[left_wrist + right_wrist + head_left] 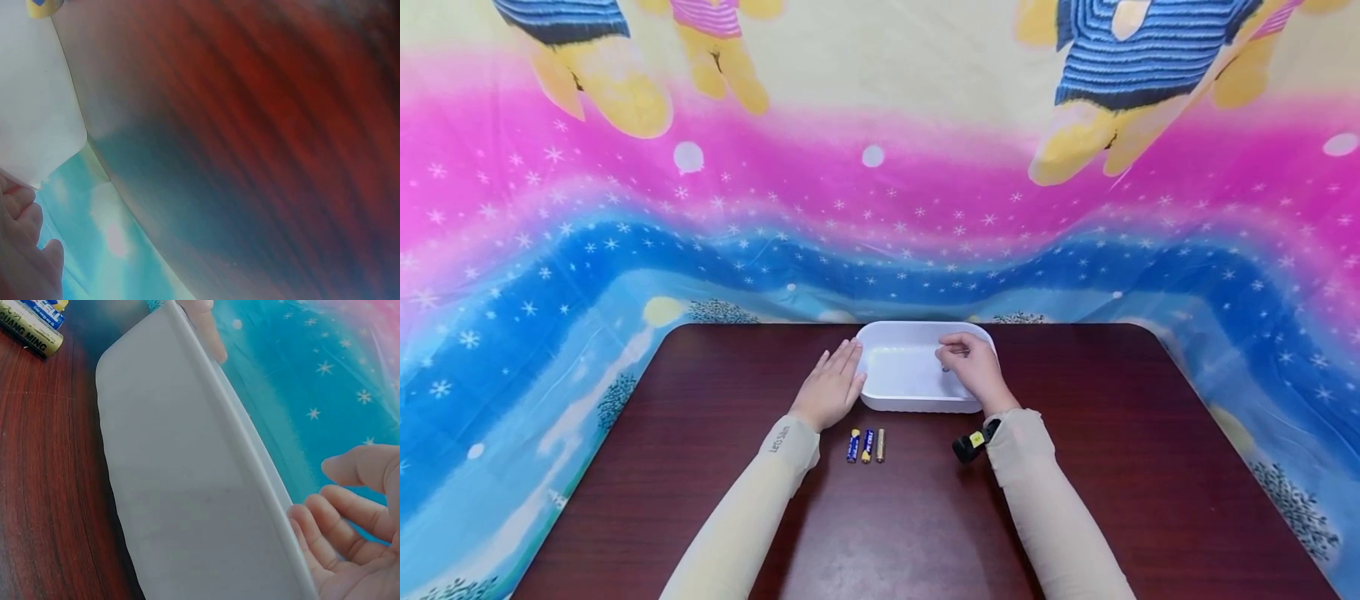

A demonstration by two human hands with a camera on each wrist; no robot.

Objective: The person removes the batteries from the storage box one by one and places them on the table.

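A white plastic tray [917, 405] sits at the far edge of the table. My left hand [831, 387] lies flat at its left side, straight fingers against the rim; in the left wrist view that hand [22, 231] shows at the tray's [37, 94] corner. My right hand [973, 367] reaches over the right rim, fingers bent above the tray floor. Between its thumb and fingers the right wrist view shows a gap and nothing held. In front of the tray stand three batteries in a row: two blue-and-yellow ones [853, 446] [868, 446] and a gold one [881, 446].
The dark red-brown wooden table [1105, 492] has rounded far corners. A patterned cloth [880, 208] hangs right behind and beside it. A black strap-on device [972, 443] juts inward from the right wrist, over the table to the right of the batteries.
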